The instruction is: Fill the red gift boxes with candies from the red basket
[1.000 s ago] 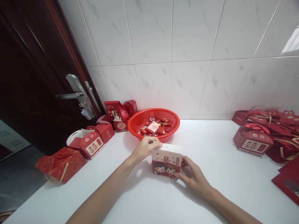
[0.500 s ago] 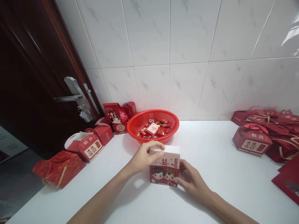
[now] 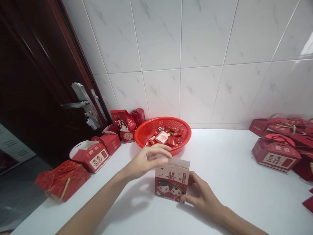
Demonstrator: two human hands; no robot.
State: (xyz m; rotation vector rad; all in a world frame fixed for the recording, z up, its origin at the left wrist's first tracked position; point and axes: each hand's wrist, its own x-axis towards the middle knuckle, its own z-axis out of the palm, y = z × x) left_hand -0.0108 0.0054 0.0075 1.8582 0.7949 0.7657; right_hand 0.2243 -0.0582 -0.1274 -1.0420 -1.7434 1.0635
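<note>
A red and white box (image 3: 171,184) printed with two cartoon faces stands upright on the white table, its top flaps raised. My right hand (image 3: 204,192) grips its right side, thumb on the front and fingers behind. My left hand (image 3: 149,160) hovers at the upper left of the box, fingers apart and holding nothing. Just behind is a red mesh basket (image 3: 140,132) with wrapped sweets and a pale pink square packet (image 3: 161,137) in it.
Several red gift boxes, among them one with an open top (image 3: 94,156), line the table's left edge. More red boxes (image 3: 276,155) sit at the right. A tiled wall (image 3: 202,94) rises behind; a dark door (image 3: 36,81) is at left.
My left hand has let go of the box top and moved slightly left. The top flaps have come up, and the box is turned a little. The camera view has shifted slightly.
</note>
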